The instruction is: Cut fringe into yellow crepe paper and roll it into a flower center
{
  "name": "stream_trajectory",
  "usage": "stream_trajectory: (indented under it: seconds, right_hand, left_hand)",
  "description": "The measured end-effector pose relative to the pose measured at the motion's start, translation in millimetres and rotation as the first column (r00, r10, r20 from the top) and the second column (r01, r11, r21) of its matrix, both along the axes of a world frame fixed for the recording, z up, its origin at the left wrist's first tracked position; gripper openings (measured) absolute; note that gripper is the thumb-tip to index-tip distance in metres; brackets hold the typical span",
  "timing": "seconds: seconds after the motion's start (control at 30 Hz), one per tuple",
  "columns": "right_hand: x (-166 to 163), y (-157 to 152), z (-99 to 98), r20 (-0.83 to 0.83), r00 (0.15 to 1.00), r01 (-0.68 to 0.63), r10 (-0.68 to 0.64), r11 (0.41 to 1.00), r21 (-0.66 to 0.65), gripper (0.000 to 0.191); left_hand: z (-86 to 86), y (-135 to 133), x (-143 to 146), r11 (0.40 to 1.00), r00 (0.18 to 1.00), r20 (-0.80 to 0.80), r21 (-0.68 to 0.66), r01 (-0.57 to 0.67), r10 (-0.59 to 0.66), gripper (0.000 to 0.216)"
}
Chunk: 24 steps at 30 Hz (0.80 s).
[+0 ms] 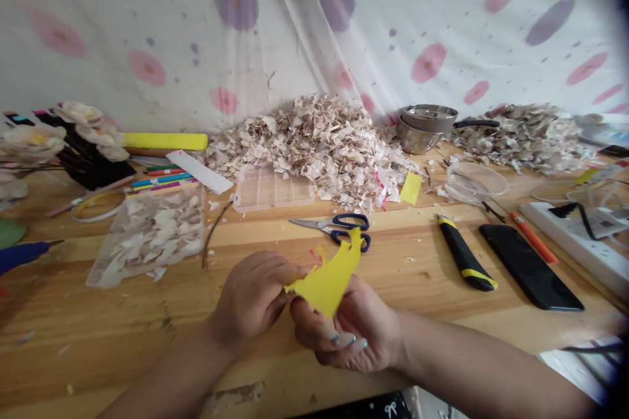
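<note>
Both my hands hold one piece of yellow foam sheet with a jagged cut edge, just above the wooden table. My left hand pinches its left corner, fingers closed. My right hand curls under the sheet and grips its lower side. Blue-handled scissors lie on the table right behind the sheet, untouched.
A big heap of pale dried shavings fills the back, with a second heap at right. Nearby lie a clear compartment box, a bag of shavings, a utility knife, a black phone, metal pans, markers and a power strip.
</note>
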State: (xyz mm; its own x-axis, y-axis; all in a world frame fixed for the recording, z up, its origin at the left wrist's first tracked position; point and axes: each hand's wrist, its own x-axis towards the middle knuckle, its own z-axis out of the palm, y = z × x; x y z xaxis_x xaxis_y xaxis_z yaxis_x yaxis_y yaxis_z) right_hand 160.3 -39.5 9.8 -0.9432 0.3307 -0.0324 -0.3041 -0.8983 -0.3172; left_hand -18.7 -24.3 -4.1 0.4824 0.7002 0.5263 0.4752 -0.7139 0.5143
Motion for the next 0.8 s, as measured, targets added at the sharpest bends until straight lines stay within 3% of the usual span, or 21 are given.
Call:
stream_trajectory:
  seconds: [0.1, 0.23, 0.43, 0.63, 0.7, 0.73, 0.8]
  right_hand:
    - [-2, -3, -1.7, 0.084, 0.974, 0.209, -0.213, 0.977, 0.045, 0.023]
    - [-6, -3, -5.1, 0.248, 0.848, 0.403, -0.468, 0.874, 0.272, 0.025]
    - [-9, 9, -22.6, 0.399, 0.595, 0.353, -0.698, 0.673, 0.650, 0.043]
    - [-10, 12, -34.1, 0.404, 0.510, 0.257, -0.760, 0.582, 0.771, 0.039]
    - [-8, 11, -33.5, 0.370, 0.467, 0.161, -0.803, 0.489, 0.858, 0.034]
    - [-7, 11, -32.3, 0.332, 0.440, 0.086, -0.834, 0.407, 0.909, 0.031]
    - [-2, 12, -28.7, 0.216, 0.387, -0.106, -0.896, 0.190, 0.976, 0.023]
  left_hand:
    - [4.7, -1, 5, 0.994, 0.996, -0.032, -0.056, -0.090, 0.088, 0.034]
    - [6.5, -2, 11, 0.970, 0.986, -0.020, -0.181, -0.164, 0.163, 0.031]
    - [6.6, 2, 18, 0.811, 0.980, 0.073, -0.575, -0.110, 0.185, 0.033]
    - [5.2, 6, 21, 0.664, 0.954, 0.152, -0.745, -0.062, 0.259, 0.039]
    - [5.2, 7, 21, 0.631, 0.950, 0.147, -0.773, -0.064, 0.277, 0.039]
    - [5.3, 7, 21, 0.615, 0.948, 0.144, -0.785, -0.066, 0.285, 0.039]
    - [5.6, 7, 21, 0.584, 0.947, 0.136, -0.809, -0.064, 0.292, 0.039]
